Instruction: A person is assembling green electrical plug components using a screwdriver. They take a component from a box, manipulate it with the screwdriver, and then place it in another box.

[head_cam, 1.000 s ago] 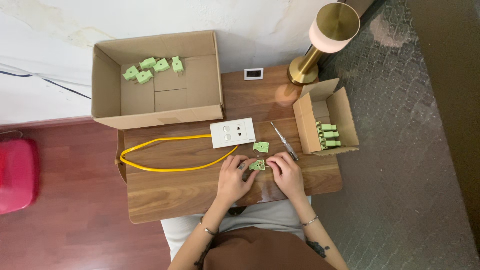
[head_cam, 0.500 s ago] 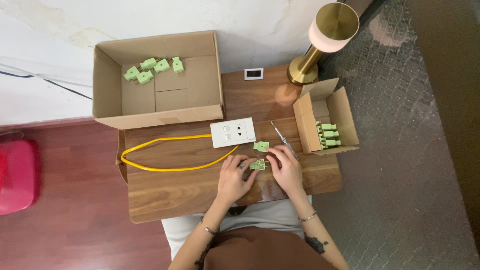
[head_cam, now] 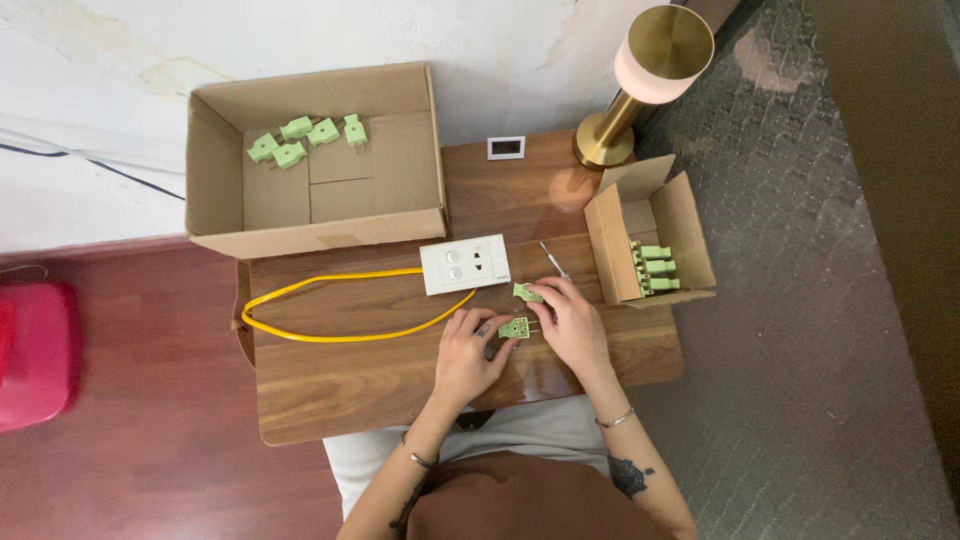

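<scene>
My left hand (head_cam: 468, 352) pinches a small green terminal connector (head_cam: 515, 327) on the wooden table (head_cam: 340, 390). My right hand (head_cam: 577, 325) lies just right of it. Its fingertips reach up beside a second green connector (head_cam: 525, 292) and cover the handle of a thin screwdriver (head_cam: 553, 259); whether it grips anything is hidden. A white outlet panel (head_cam: 465, 264) lies just above my hands, with a yellow cable (head_cam: 335, 336) looping out to the left.
A large open cardboard box (head_cam: 400, 160) at the back left holds several green connectors (head_cam: 305, 135). A small open box (head_cam: 690, 225) at the right holds more green connectors (head_cam: 655, 268). A brass lamp (head_cam: 650, 70) and a small white device (head_cam: 506, 147) stand behind. A red object (head_cam: 35, 350) sits on the floor.
My right hand has slid up from the connector to the screwdriver's handle, hiding its lower part. My left hand has kept the connector in place.
</scene>
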